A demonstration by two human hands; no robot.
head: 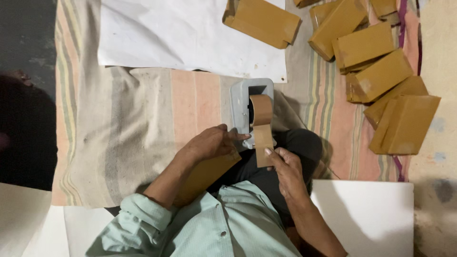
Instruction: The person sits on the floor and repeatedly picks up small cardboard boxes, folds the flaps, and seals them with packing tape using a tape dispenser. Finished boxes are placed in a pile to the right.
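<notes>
Right hand (285,166) pinches the free end of the brown tape strip (263,145) drawn from the grey dispenser (240,102). Left hand (209,143) presses a flat brown packet (204,173) on the lap. Tape: probably light, limp, sticky; hold by its edge. Finished brown packets (381,76) lie upper right on the striped cloth (143,119).

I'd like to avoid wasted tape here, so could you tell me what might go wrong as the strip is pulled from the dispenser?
The right hand pinches the free tape strip by its end only, so the hanging length might twist and stick to itself. The left hand both steadies the grey dispenser and rests on the brown packet, so either could slip on the soft striped cloth during the pull.
</notes>
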